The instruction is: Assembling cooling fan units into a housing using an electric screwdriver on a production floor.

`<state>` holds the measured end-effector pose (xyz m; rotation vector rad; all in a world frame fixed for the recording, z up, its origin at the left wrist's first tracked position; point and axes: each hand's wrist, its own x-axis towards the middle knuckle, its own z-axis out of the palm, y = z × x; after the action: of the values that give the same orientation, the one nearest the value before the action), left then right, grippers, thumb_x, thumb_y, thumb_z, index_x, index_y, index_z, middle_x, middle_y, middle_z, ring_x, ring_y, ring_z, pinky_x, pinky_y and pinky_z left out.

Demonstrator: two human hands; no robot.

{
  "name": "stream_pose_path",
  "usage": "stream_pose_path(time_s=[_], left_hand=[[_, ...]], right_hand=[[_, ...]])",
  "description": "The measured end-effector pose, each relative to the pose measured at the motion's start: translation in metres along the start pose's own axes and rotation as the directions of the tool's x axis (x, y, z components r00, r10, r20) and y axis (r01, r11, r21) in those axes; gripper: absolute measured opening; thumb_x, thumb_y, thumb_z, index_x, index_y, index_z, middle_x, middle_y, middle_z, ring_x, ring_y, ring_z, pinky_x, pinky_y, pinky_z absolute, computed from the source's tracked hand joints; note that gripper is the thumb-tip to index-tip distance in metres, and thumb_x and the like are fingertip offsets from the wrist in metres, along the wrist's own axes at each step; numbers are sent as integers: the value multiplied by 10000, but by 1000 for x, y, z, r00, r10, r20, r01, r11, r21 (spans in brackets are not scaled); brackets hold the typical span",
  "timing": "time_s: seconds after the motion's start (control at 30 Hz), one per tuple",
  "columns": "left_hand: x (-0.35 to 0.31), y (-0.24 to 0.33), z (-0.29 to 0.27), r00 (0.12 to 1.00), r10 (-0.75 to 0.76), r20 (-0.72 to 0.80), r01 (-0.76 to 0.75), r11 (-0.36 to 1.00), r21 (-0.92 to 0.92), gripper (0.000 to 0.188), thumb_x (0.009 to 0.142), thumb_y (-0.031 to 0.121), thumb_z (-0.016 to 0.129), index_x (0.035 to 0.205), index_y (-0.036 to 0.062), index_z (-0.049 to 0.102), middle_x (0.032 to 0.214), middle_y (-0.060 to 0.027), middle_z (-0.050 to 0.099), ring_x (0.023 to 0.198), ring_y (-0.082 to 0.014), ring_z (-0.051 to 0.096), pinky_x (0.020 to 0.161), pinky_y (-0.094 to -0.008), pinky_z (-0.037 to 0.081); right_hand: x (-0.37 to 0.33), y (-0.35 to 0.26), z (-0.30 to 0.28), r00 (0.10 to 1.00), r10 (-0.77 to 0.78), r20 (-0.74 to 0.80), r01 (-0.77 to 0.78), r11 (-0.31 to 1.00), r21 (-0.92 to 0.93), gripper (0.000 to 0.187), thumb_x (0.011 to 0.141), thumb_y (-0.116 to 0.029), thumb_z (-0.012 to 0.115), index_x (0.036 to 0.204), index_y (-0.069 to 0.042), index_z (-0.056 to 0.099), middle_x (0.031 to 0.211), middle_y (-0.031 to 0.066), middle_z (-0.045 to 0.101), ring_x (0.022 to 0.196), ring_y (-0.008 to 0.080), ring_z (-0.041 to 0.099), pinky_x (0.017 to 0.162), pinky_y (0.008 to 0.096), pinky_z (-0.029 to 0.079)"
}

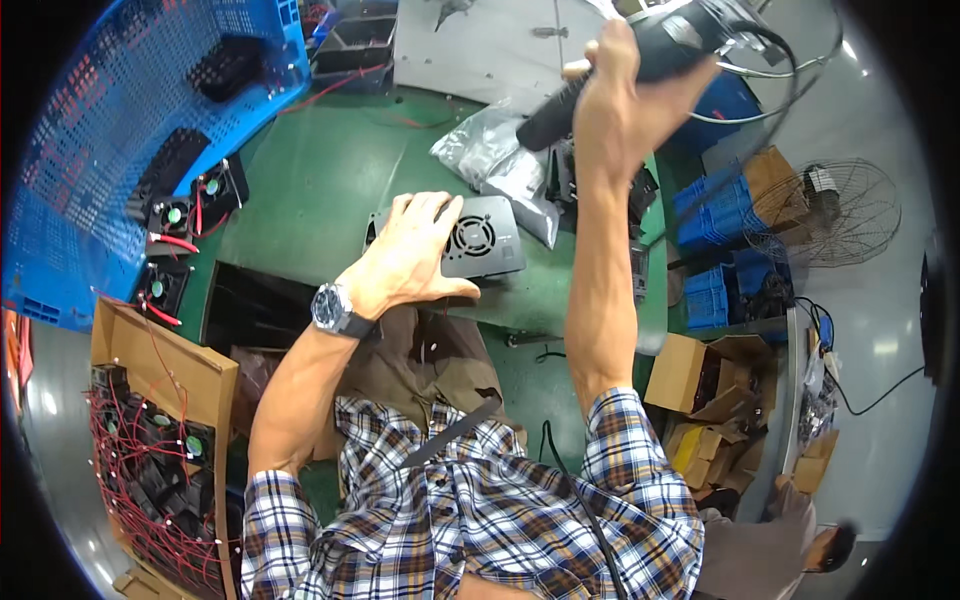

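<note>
On the green table lies a grey case (485,238) with a round fan grille and slots. My left hand (410,250) lies across its left part, fingers over the far edge and thumb along the near edge, holding it. Raised at the far right, my right hand (625,110) is closed round a black cylindrical corded power tool (675,45), slightly blurred by motion. Its tip is hard to make out. Below the tool lie clear plastic bags (500,165), with several black parts (640,190) beside them.
A blue perforated crate (90,150) stands at the left, with small black fans (165,285) along it. Nearer is a cardboard box (165,350) of red-wired fans. At the right are a wire-cage fan (825,212), open cartons (690,375) and another person (760,550).
</note>
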<state>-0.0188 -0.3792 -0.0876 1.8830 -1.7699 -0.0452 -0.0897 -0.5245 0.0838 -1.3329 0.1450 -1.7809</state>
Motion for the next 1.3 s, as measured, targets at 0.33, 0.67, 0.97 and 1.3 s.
stream_pose_path(time_s=[0.33,0.67,0.97,1.3], left_hand=[[2,-15,15,998,42,-54,-42,999,10,968,645,420,946,1375,-66,536,1399,-236,522,1305,-407,493,1135,-489,385],[5,-11,13,999,43,-20,-42,999,6,968,643,417,948,1379,-58,535,1383,-224,527,1294,-393,499,1114,-485,396],[7,-6,4,999,13,31,-13,1000,-18,963,638,399,942,1392,-39,535,1403,-229,516,1309,-409,485,1141,-492,378],[4,-6,-12,996,59,63,-60,998,17,993,620,359,946,1442,-14,532,1444,-232,500,1345,-419,461,1163,-495,369]], right_hand=[[-45,-23,-35,946,78,314,6,966,-258,528,855,-17,812,1281,8,501,876,0,568,695,87,550,608,236,453],[-50,-19,-35,961,55,271,9,974,-228,506,839,-11,804,1247,33,507,864,9,573,686,91,547,613,241,462],[-55,18,-56,825,132,550,-49,986,-162,389,841,-27,785,1155,48,567,820,56,667,667,107,653,588,242,526],[5,-19,-57,979,-44,200,66,992,-107,381,876,-36,797,1152,28,542,823,23,635,615,98,604,559,249,506]])
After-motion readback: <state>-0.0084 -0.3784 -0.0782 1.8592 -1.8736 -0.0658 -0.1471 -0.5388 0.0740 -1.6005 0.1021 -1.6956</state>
